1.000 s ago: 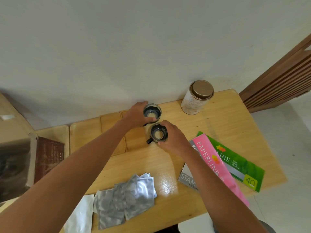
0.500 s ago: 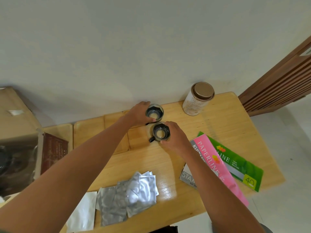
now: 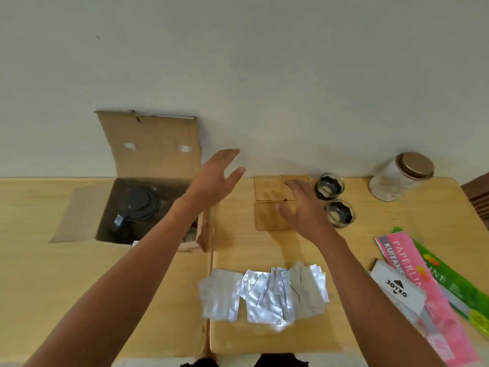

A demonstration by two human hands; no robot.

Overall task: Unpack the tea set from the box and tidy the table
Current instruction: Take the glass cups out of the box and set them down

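Cardboard box (image 3: 148,186) at the worktop's (image 3: 53,287) back edge, left half, flaps open; one dark teapot (image 3: 137,207) inside, lid on. No writing legible on the box. Left hand (image 3: 214,178) above the box's right wall, fingers spread, holding nothing. A second ago it gripped the rear cup; now released and swung left. Front edge, centre: a fanned pile of silver foil sachets (image 3: 264,295), count unclear, unmarked. Back edge, centre: wooden coasters (image 3: 268,188), three visible, a possible fourth hidden under the right hand (image 3: 304,207). That hand hovers flat, fingers spread, empty; earlier it held the nearer cup. Two glass cups (image 3: 330,186) with dark bands stand just right of the coasters, one behind the other, apart from both hands. One jar (image 3: 399,176), brown lid, back right corner. Right edge: pink packet (image 3: 407,260) reads "PAPERLINE KUITANSI"; white card (image 3: 397,290) reads "JOYKO"; green packet (image 3: 449,282) partly legible.
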